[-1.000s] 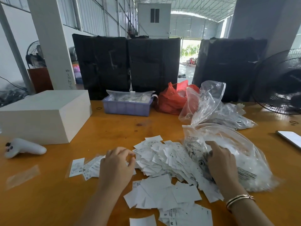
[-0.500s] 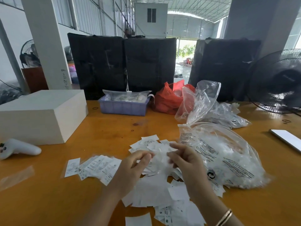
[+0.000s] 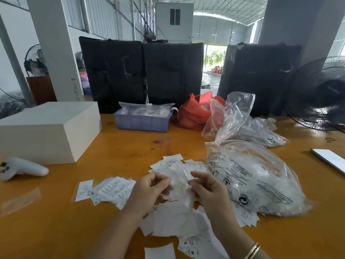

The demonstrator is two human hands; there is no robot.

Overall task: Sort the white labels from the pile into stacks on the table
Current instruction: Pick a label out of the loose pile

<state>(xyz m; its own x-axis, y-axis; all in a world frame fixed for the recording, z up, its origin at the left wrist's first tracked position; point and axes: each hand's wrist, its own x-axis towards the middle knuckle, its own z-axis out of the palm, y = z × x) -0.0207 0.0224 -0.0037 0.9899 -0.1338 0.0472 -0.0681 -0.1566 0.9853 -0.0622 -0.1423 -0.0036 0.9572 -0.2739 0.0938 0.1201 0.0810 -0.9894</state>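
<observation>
A loose pile of white labels (image 3: 173, 163) lies mid-table, spreading down to the near edge (image 3: 188, 245). My left hand (image 3: 149, 191) and my right hand (image 3: 209, 191) are raised just above it, fingers curled, pinching a blurred bunch of white labels (image 3: 179, 184) between them. To the left, a fanned row of printed labels (image 3: 110, 189) lies on the orange table (image 3: 130, 150). A clear printed bag of labels (image 3: 257, 182) lies right of my right hand.
A white box (image 3: 48, 129) and white controller (image 3: 22, 168) are at left. A purple tray (image 3: 142, 121), red bag (image 3: 194, 113) and more clear bags (image 3: 233, 116) stand at the back. A phone (image 3: 330, 159) and black fan (image 3: 321, 94) are right.
My right hand left the clear bag and my left hand left the fanned row; both came together over the pile and lifted a bunch of labels.
</observation>
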